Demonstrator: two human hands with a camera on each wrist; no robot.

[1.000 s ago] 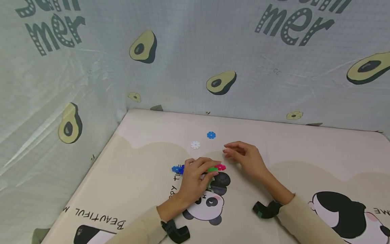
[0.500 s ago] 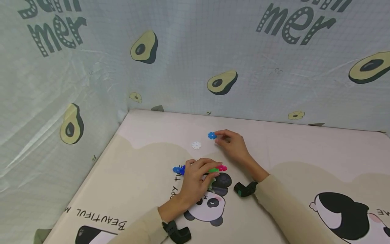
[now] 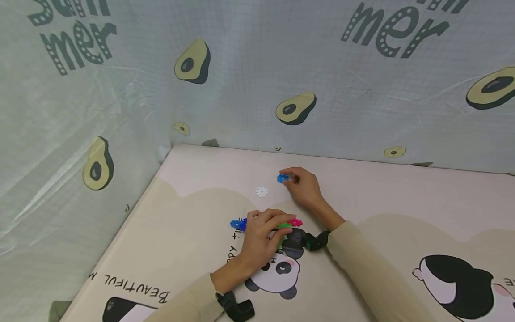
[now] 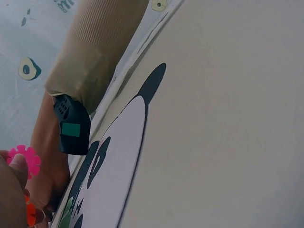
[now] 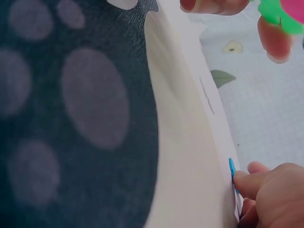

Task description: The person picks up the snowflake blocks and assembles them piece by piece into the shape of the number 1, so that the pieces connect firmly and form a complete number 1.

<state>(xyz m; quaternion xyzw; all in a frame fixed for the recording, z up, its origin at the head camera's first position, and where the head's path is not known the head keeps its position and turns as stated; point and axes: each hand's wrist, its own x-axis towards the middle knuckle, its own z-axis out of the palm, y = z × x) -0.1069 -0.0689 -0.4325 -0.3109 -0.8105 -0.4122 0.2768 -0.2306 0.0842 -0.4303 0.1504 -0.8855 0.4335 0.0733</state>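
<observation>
My left hand (image 3: 261, 237) grips a row of joined snowflake discs low over the table. Blue discs (image 3: 237, 224) stick out at the row's left end, a green disc (image 3: 284, 225) and a pink disc (image 3: 297, 222) at its right; the palm hides the middle. In the left wrist view an orange disc (image 4: 31, 214) also shows below the pink one. Farther back, my right hand (image 3: 306, 187) pinches a loose light-blue snowflake disc (image 3: 282, 178) between thumb and fingers. In the right wrist view that disc (image 5: 232, 167) appears edge-on at the fingertips.
A white snowflake disc (image 3: 262, 192) lies flat on the table between the two hands. The printed tablecloth (image 3: 201, 250) runs back to an avocado-patterned curtain (image 3: 241, 80) behind and on the left. Both wrists wear black camera mounts (image 3: 237, 309).
My right hand has moved left and away from me to the light-blue disc, and its fingers now pinch it. My left hand keeps its grip on the row in the same place.
</observation>
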